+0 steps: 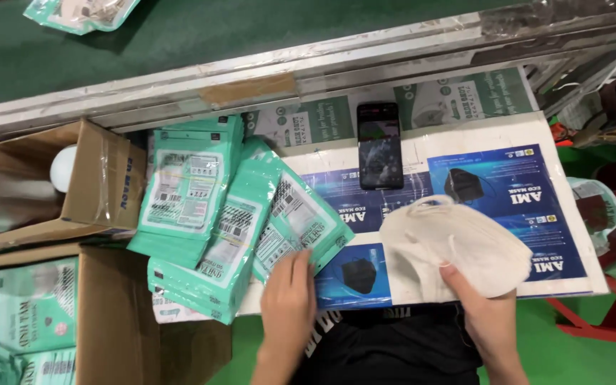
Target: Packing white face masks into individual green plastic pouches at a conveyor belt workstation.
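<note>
I see my left hand [288,299] lying flat, fingers spread, on the nearest of the fanned green-and-white plastic mask pouches [301,221] at the bench [572,281] edge, gripping nothing. My right hand [483,310] pinches the lower edge of a stack of cream folded fabric face masks [450,246], held just above it. A black smartphone [380,146] lies beyond both hands; open cardboard boxes [101,185] sit left of the left hand.

The off-white folded face mask [458,246] is sitting over the blue printed sheet near the table's front edge, lying mostly flat with its ear loop curling up at the top. The teal mask packets [233,217] are fanning out in a messy overlapping stack just left of it, labels facing up.
</note>
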